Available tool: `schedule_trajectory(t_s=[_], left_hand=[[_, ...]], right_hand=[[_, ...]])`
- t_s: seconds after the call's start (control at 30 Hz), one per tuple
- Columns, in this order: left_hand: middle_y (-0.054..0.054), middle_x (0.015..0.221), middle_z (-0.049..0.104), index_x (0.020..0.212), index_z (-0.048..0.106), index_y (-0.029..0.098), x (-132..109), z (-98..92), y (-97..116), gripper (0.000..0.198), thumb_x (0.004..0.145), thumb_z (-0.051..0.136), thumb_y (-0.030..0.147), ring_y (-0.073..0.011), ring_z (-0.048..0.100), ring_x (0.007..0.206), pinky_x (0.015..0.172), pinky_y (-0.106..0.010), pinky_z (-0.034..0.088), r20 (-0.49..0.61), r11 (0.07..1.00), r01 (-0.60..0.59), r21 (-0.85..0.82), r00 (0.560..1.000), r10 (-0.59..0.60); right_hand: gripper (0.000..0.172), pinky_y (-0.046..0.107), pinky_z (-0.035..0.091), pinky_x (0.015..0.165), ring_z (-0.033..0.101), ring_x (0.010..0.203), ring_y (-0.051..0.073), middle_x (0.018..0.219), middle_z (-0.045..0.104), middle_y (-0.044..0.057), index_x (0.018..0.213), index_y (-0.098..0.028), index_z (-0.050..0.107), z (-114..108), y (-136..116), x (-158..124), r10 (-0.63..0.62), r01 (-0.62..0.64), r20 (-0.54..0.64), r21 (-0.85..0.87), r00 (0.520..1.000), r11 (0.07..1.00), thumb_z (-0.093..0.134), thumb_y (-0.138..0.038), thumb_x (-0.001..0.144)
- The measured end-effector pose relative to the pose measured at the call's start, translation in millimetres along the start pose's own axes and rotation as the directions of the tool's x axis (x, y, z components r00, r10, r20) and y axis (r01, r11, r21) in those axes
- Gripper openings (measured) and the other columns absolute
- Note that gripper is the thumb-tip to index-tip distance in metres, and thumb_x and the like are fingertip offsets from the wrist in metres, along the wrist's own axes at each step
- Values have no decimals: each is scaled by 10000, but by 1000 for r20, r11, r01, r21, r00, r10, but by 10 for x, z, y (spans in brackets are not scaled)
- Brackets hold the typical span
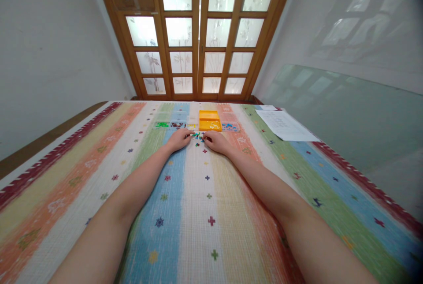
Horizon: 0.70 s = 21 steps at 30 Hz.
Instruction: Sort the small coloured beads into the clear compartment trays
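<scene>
soft light is coming at you through the frosted panes (179, 32), and the right wall (350, 28) is throwing back window-shaped glare. the wide view is stretching your forearms (142, 182), darkening its upper-right corner and leaving the small pieces (198, 135) indistinct.

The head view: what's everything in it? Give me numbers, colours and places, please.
Tablecloth: one, multicoloured stripes, beneath the hands
Orange box: one, orange, open, beyond the hands
Clear containers: count unclear, transparent, beside the box
Container pieces: uncountable; green, dark red, yellow left of the box, blue right
Box pieces: uncountable, pale, inside it
Loose pieces: several, mixed colours, around the fingertips
Paper sheet: one large, white, right
Glazed doors: brown frames, background
Walls: two, whitish, both sides
Glassy panel: one, greenish, right
Left hand, right hand: bare, centre
</scene>
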State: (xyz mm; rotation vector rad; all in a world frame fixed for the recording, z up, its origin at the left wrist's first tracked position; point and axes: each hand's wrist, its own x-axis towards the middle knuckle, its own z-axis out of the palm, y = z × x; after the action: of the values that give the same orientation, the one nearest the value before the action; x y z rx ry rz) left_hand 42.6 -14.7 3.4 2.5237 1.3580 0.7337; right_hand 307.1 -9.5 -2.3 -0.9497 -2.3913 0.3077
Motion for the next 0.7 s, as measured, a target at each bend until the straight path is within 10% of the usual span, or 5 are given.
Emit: schedule_trajectory(t_s=[0.7], left_hand=[[-90, 1101, 712, 1102, 786, 233, -30, -5, -22, 275, 978, 541, 247, -255, 641, 1102, 992, -370, 504, -22, 990, 21, 138, 1000, -18]], right_hand=[[208, 370, 477, 951, 628, 1043, 251, 1080, 731, 104, 1099, -205, 769, -17, -103, 11, -48, 45, -20, -140, 999, 989, 591, -215, 991]])
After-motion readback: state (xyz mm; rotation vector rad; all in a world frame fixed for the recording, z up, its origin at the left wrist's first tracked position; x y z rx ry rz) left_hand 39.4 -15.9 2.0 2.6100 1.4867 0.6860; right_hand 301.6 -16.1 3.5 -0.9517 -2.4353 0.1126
